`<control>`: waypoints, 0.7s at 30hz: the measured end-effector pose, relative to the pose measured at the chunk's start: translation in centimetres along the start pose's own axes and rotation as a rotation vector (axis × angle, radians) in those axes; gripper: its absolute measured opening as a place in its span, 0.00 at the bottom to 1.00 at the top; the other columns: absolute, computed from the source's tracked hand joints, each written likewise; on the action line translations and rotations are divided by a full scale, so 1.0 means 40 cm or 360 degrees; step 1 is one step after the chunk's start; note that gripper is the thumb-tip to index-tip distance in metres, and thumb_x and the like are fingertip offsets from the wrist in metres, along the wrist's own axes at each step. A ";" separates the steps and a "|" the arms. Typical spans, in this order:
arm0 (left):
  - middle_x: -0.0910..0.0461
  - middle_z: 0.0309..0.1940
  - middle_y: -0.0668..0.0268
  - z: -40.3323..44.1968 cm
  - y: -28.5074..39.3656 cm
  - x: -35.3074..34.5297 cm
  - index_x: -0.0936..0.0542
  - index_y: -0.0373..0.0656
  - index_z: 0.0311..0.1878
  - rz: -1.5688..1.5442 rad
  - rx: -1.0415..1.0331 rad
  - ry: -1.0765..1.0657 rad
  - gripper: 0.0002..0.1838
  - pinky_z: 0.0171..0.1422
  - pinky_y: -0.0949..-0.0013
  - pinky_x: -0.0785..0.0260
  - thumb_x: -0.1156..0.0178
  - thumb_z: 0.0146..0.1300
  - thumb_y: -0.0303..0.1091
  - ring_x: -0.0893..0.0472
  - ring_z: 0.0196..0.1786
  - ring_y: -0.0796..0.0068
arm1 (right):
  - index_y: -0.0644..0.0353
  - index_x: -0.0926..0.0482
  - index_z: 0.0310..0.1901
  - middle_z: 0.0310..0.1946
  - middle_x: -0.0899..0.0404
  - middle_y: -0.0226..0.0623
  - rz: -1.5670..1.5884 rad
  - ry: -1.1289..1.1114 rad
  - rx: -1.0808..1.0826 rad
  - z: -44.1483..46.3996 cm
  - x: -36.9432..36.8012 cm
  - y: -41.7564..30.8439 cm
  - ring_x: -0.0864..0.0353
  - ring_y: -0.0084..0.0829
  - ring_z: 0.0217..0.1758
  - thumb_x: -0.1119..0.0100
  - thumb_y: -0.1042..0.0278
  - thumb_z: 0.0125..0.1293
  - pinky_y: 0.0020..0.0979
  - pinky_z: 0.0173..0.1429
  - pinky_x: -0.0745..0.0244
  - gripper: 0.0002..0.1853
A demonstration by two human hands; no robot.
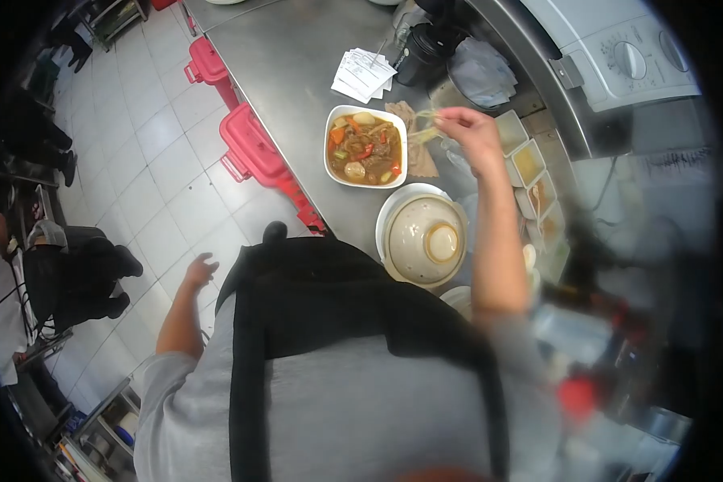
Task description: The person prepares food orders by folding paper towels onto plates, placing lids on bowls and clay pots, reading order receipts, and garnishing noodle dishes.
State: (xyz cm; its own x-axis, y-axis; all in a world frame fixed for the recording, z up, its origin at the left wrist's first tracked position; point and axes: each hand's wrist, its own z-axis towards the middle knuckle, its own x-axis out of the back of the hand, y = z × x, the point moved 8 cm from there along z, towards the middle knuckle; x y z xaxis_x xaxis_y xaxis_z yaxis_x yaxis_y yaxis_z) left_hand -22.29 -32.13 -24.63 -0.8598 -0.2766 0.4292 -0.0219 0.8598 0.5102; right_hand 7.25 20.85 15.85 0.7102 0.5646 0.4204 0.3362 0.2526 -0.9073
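Note:
My right hand (pixel 470 135) is closed in a pinch on thin pale green shreds (pixel 422 126), which dangle from the fingertips. It is just right of a square white bowl (pixel 327 153) of stew (pixel 365 150) with meat, carrot, potato and red pepper pieces in brown sauce. Beneath the shreds, a crumpled brown cloth (pixel 426 165) lies on the counter. Below the bowl, a lidded beige clay pot (pixel 414 233) rests on a white plate (pixel 384 217). My left hand (pixel 201 271) hangs at my side over the floor, fingers loosely apart, holding nothing.
White paper slips (pixel 363 75) lie on the steel counter (pixel 289 60) near a black lidded cup (pixel 420 55). Small containers of ingredients (pixel 526 165) line the right side. Red lidded bins (pixel 251 145) stand along the counter's left edge. Other people (pixel 80 265) are at the far left.

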 end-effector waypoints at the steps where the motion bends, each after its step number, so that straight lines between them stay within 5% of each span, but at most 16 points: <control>1: 0.21 0.30 0.60 -0.004 0.013 0.003 0.30 0.48 0.60 -0.0039 0.0027 -0.0018 0.29 0.26 0.67 0.30 0.36 0.55 0.42 0.23 0.26 0.72 | 0.64 0.17 0.40 0.32 0.18 0.30 0.0031 -0.0043 -0.0022 0.003 -0.037 -0.019 0.22 0.18 0.34 0.35 0.69 0.55 0.21 0.41 0.28 0.11; 4: 0.21 0.32 0.61 -0.027 0.058 0.014 0.26 0.46 0.57 -0.0118 0.0065 0.0011 0.25 0.31 0.68 0.29 0.36 0.55 0.42 0.22 0.30 0.72 | 0.62 0.17 0.39 0.31 0.17 0.34 -0.0205 -0.0210 -0.0087 0.020 -0.135 -0.001 0.21 0.22 0.33 0.35 0.66 0.55 0.25 0.41 0.27 0.11; 7: 0.21 0.36 0.62 -0.045 0.227 0.063 0.22 0.45 0.51 0.0471 -0.0972 0.0725 0.19 0.37 0.70 0.29 0.37 0.56 0.40 0.23 0.33 0.72 | 0.60 0.16 0.38 0.30 0.17 0.39 -0.0683 -0.0113 -0.0104 0.021 -0.160 0.029 0.19 0.27 0.32 0.36 0.64 0.55 0.27 0.42 0.26 0.11; 9: 0.22 0.38 0.63 -0.104 0.374 0.093 0.20 0.43 0.46 0.0116 -0.0920 0.0875 0.14 0.41 0.73 0.29 0.40 0.59 0.37 0.23 0.35 0.74 | 0.58 0.16 0.36 0.29 0.18 0.42 -0.0872 0.0051 0.0109 0.015 -0.143 -0.020 0.20 0.31 0.31 0.35 0.66 0.53 0.28 0.40 0.26 0.09; 12: 0.25 0.35 0.69 -0.188 0.625 0.063 0.23 0.44 0.48 -0.0526 -0.0949 0.0414 0.11 0.38 0.75 0.31 0.44 0.63 0.32 0.26 0.35 0.80 | 0.59 0.17 0.31 0.26 0.20 0.39 -0.0720 0.0233 0.0262 -0.035 -0.110 -0.172 0.22 0.30 0.28 0.35 0.69 0.52 0.28 0.38 0.27 0.06; 13: 0.25 0.36 0.69 -0.203 0.695 0.037 0.23 0.43 0.48 -0.0678 -0.1006 0.0234 0.11 0.38 0.75 0.32 0.44 0.63 0.32 0.26 0.35 0.80 | 0.61 0.18 0.30 0.26 0.22 0.31 -0.0829 0.0295 0.0478 -0.056 -0.106 -0.226 0.26 0.20 0.28 0.34 0.72 0.52 0.24 0.34 0.29 0.05; 16: 0.22 0.39 0.63 -0.273 0.889 -0.058 0.35 0.45 0.61 -0.0907 -0.1115 -0.0405 0.21 0.41 0.74 0.30 0.49 0.65 0.30 0.23 0.35 0.76 | 0.61 0.21 0.30 0.29 0.23 0.32 -0.0705 0.0529 0.0606 -0.111 -0.118 -0.291 0.25 0.25 0.30 0.36 0.76 0.49 0.27 0.37 0.28 0.05; 18: 0.21 0.40 0.55 -0.299 0.962 -0.140 0.49 0.47 0.69 -0.0944 -0.1004 -0.0886 0.29 0.44 0.67 0.27 0.51 0.67 0.31 0.20 0.38 0.67 | 0.60 0.23 0.32 0.31 0.23 0.35 -0.0871 0.0380 0.0699 -0.109 -0.187 -0.205 0.23 0.34 0.36 0.38 0.79 0.45 0.32 0.43 0.27 0.09; 19: 0.21 0.41 0.53 -0.267 0.972 -0.188 0.57 0.50 0.71 -0.0895 -0.0961 -0.1021 0.34 0.43 0.62 0.26 0.51 0.67 0.31 0.20 0.37 0.63 | 0.57 0.22 0.37 0.37 0.23 0.38 -0.0936 0.0000 0.0294 -0.117 -0.235 -0.136 0.25 0.42 0.45 0.40 0.79 0.44 0.37 0.50 0.29 0.15; 21: 0.23 0.41 0.50 -0.261 1.005 -0.243 0.69 0.59 0.71 -0.1038 -0.0751 -0.1290 0.41 0.33 0.64 0.28 0.53 0.66 0.25 0.21 0.35 0.63 | 0.57 0.24 0.50 0.53 0.28 0.42 -0.0878 -0.0110 0.0207 -0.133 -0.278 -0.027 0.30 0.45 0.58 0.38 0.74 0.48 0.40 0.61 0.34 0.23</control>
State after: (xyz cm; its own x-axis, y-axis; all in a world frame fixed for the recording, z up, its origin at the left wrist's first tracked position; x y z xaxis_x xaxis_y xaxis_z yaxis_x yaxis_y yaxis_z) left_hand -9.48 0.66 -0.52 -0.8348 -0.1058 -0.5402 -0.5386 0.3595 0.7620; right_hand 2.28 10.11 12.22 0.4073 0.3706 0.8347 0.5637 0.6171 -0.5490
